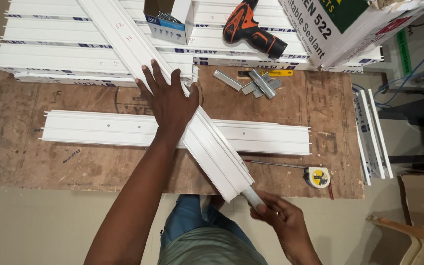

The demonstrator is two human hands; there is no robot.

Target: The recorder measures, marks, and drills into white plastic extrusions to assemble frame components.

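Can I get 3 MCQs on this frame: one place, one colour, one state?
1. Where does the tape measure lie?
A. on the stacked profiles at the far edge
B. on the board right of the diagonal white profile's near end
C. inside the screw box

2. What colour is the cordless drill?
A. orange and black
B. blue and grey
C. all yellow

3. What is the left hand doing?
A. gripping the drill
B. hanging off the board, touching nothing
C. pressing flat on the diagonal white profile

Answers:
1 B: it sits on the wooden board, its blade drawn out toward the profile.
2 A: orange body, black grip and base.
3 C: the fingers are spread on the profile, while the right hand holds a metal piece at its near end.
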